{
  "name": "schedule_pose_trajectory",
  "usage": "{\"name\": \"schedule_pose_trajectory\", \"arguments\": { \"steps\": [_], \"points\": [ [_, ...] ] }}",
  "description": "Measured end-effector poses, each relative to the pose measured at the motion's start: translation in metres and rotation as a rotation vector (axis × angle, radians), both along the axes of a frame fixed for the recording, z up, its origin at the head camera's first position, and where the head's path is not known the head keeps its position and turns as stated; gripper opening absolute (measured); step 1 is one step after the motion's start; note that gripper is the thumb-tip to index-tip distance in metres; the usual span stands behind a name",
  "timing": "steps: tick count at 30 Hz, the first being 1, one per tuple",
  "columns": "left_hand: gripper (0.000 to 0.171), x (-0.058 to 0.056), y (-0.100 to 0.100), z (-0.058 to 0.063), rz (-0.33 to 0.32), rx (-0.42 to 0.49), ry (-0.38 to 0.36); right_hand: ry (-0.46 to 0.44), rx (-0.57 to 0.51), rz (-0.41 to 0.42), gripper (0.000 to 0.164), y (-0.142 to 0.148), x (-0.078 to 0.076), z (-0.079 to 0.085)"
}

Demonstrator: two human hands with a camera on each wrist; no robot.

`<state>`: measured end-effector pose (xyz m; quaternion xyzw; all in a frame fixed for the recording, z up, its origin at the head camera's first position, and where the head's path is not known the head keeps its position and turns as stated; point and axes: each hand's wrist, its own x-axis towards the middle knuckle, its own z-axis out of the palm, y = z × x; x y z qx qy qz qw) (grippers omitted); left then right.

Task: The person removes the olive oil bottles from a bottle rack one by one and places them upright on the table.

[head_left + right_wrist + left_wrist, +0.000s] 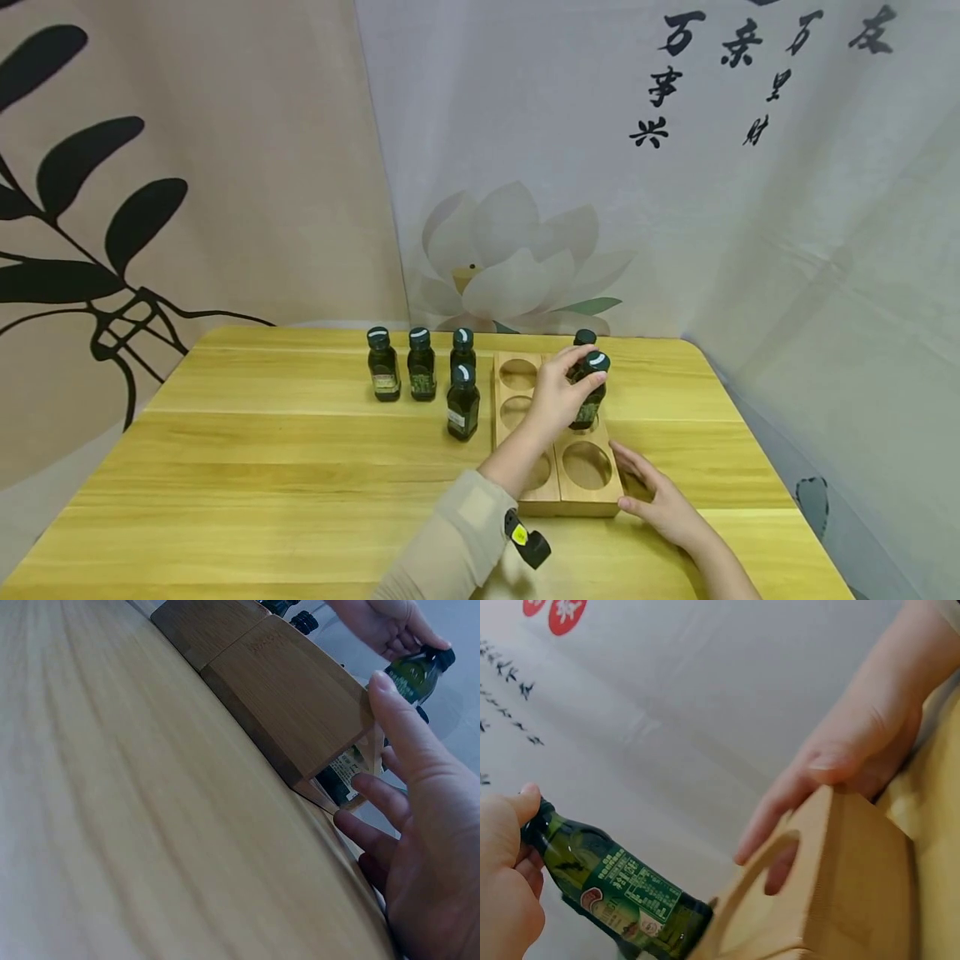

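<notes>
My left hand (557, 396) pinches the neck and cap of a small dark green glass bottle (588, 410). The bottle is slightly tilted, its base over the middle hole of the right-hand wooden block in the rack (587, 507). In the left wrist view the bottle (622, 892) shows a green label, and my thumb lies at its cap. My right hand (660, 504) touches the rack's right side near the front corner, fingers extended and thumb apart. Another bottle (585, 337) stands in the right block's back hole, partly hidden by my left hand.
Left of the rack stand several similar bottles: one nearest the rack (462, 408), one behind it (462, 346), and two further left, a bottle (422, 367) and a bottle (384, 367). A printed curtain (300, 167) hangs behind the wooden table (262, 467).
</notes>
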<state>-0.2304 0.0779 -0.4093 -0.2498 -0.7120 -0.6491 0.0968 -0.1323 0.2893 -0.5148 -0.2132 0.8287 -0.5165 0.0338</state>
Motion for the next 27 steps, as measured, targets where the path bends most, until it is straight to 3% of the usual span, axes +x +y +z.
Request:
{"name": "schedule_pose_trajectory", "arguments": {
  "steps": [12,27],
  "points": [
    [0.035,0.010,-0.016,0.038,-0.022,0.021,0.108,-0.008,-0.007,0.002,0.073,-0.001,0.001,0.001],
    [0.034,0.019,-0.060,0.071,0.052,0.027,0.174,-0.029,-0.004,-0.001,0.072,-0.001,0.002,0.002]
  ]
}}
